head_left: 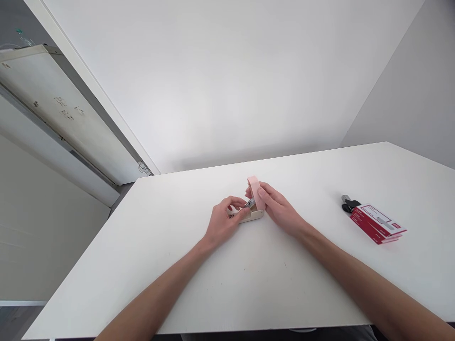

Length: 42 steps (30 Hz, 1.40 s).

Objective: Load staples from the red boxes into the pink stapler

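Observation:
A pale pink stapler (254, 195) lies hinged open in the middle of the white table (199, 284), its top arm raised and its beige base flat on the surface. My right hand (280, 210) is closed around the raised pink arm, thumb on its front. My left hand (223, 221) pinches at the metal staple channel between the two halves; whatever the fingertips hold is too small to name. A bit of red shows under the left fingers.
To the right lie red-and-white small boxes (377, 223), stacked, with a small black and metal tool (348, 203) just beyond them. The table's far edge meets a white wall; its left edge drops off beside a window frame (64, 118).

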Available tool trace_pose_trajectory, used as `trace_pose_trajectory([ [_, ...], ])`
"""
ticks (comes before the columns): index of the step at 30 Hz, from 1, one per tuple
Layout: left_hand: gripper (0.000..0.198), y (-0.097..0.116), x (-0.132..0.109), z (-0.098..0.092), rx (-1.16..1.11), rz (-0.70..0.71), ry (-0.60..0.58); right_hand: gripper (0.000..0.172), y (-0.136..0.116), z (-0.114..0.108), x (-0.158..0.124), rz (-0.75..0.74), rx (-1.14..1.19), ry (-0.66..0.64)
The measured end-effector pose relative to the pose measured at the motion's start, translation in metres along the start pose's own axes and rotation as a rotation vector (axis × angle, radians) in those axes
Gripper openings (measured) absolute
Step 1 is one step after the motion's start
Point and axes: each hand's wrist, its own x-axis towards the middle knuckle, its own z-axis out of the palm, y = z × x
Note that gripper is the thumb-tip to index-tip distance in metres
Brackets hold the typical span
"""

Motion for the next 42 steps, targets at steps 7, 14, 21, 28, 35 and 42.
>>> trace_pose_trajectory([
  [7, 0.026, 0.003, 0.0, 0.002, -0.009, -0.032, -0.045, 0.043, 0.0, -0.001, 0.002, 0.052, 0.26, 0.0],
  [14, 0.037, -0.002, -0.001, 0.004, 0.142, 0.003, -0.1, 0.034, 0.001, -0.004, 0.006, 0.087, 0.342, 0.151],
  [21, 0.028, -0.011, -0.001, 0.005, 0.251, 0.111, -0.138, 0.023, 0.001, -0.013, 0.011, 0.053, 0.476, 0.243],
  [28, 0.021, -0.008, 0.0, 0.006, 0.323, 0.109, -0.008, 0.02, 0.007, -0.025, 0.014, 0.066, 0.577, 0.374],
  [35, 0.02, -0.012, 0.001, 0.006, 0.372, 0.118, 0.077, 0.025, 0.012, -0.034, 0.017, 0.053, 0.551, 0.483],
  [42, 0.026, -0.014, 0.001, 0.007, 0.446, 0.172, 0.119, 0.027, 0.021, -0.038, 0.02, 0.002, 0.327, 0.548],
])
